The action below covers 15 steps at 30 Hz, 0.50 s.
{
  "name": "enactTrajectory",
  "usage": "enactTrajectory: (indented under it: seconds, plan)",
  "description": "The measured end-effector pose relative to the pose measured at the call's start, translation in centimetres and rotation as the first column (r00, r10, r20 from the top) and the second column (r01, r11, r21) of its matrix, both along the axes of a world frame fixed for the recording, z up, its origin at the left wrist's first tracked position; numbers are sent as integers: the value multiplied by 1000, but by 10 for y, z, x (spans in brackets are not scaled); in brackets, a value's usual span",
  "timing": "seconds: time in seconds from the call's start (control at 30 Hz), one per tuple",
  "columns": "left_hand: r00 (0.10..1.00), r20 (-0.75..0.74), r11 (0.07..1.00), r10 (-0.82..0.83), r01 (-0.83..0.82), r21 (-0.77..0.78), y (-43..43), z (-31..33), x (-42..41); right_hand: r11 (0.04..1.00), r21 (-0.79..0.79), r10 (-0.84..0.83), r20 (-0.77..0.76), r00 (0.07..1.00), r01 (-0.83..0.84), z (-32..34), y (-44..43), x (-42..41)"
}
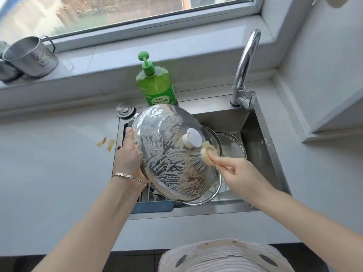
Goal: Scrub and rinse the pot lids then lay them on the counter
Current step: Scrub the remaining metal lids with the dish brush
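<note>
While in left grip [128,154], glass lid [169,169] w/ streaky suds [157,138], white knob [193,138].

A green pump bottle of dish soap [155,83] stands at twelve o'clock, just behind the sink [261,138]. At one o'clock a curved chrome faucet [244,63] rises from its corner. A steel mug [29,55] sits on the windowsill [117,61] at ten o'clock. Two yellowish peel scraps [107,144] lie on the counter [49,173] at nine o'clock, and a round metal cap [125,110] rests at eleven o'clock
</note>
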<state>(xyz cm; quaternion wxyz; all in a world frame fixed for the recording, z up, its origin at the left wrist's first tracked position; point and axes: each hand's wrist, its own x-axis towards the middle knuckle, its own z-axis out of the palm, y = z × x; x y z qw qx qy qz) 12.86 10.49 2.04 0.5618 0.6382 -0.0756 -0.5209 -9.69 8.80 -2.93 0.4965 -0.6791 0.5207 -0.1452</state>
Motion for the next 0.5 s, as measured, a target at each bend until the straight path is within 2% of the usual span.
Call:
enactTrajectory:
  seconds: [0.07,0.17,0.2,0.33,0.4,0.5]
  plan:
    - [1000,7,1000,3,-3,11,1,2,-2,999,-12,36,31,999,-36,3,5,3]
    - [1000,19,1000,12,-12,12,3,1,-6,991,68,-116,-27,993,118,-7,-16,-8]
    - [999,42,1000,11,-11,16,3,1,-7,991,55,-120,-32,992,121,-11,-16,-11]
    - [989,128,993,68,-80,85,0,-8,-1,997,70,22,47,999,-25,-2,11,-5]
    - [988,145,989,59,-78,127,-1,-10,0,996,91,6,-12,1000,-5,-13,11,-10]
    - [976,218,984,15,-53,168,-6,-11,-3,976,205,-15,-263,965,71,-33,-1,-25]
